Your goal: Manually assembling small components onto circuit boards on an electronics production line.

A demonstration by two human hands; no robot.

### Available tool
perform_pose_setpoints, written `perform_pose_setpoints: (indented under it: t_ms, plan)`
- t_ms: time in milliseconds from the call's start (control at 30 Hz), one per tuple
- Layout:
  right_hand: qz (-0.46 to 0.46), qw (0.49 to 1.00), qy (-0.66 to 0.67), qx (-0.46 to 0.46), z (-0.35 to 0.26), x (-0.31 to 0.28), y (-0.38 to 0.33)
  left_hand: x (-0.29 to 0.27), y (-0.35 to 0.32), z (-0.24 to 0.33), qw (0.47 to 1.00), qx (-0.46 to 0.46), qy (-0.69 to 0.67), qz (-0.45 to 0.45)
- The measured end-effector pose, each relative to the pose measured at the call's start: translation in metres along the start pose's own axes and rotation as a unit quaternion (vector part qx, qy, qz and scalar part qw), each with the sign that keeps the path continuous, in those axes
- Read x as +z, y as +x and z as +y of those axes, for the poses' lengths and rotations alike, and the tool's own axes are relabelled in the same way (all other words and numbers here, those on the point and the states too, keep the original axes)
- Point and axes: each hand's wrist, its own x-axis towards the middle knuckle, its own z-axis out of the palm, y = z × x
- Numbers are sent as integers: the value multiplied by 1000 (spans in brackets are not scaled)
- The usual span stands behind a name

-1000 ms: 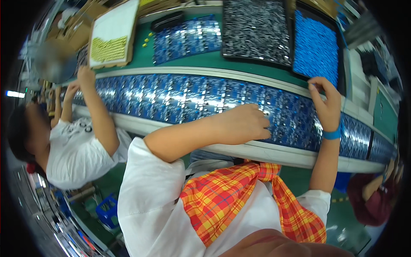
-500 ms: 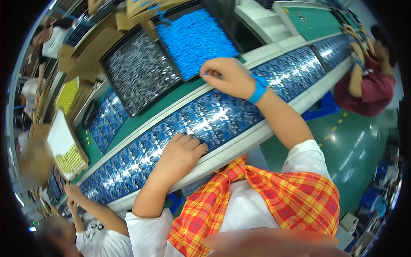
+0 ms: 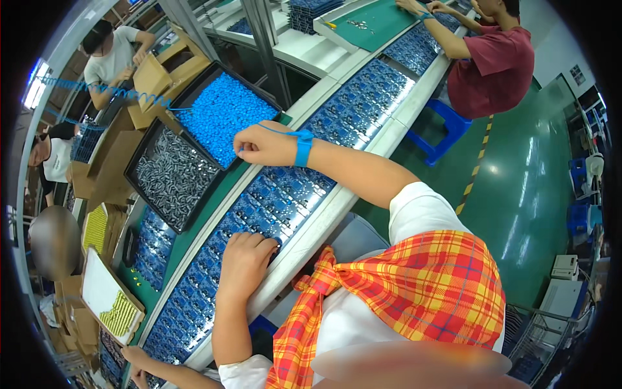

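My right hand, with a blue band and cord at the wrist, is at the near right corner of a black tray of small blue parts. Thumb and fingertips are pinched together, and a speck of blue shows between them. Over the row of blue circuit boards is my left hand, fingers curled and thumb against them. A tiny dark thing shows by its thumb tip; whether it is held is unclear. The boards run along the line in front of me.
Beside the blue parts is a tray of small dark grey cylindrical parts. Further left lie a loose board and a white box of yellow parts. A person in a dark red shirt works at the far right; another person's hand reaches in lower left.
The whole view has shifted and turned, bringing the far side and the floor more into sight. My right hand stays pinched by the blue parts; my left hand stays curled over the boards.
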Motion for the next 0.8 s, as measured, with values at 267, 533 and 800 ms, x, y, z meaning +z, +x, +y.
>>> perform_pose_setpoints:
  t_ms: [267,533,800]
  plan:
    - [1,1000,3,1,0,4,-7,0,-3,-2,1000,7,19,-5]
    - [4,1000,0,16,-3,3,-3,5,-8,-3,1000,7,11,0]
    - [11,999,2,33,-4,3,1,6,-7,-3,999,14,38,-14]
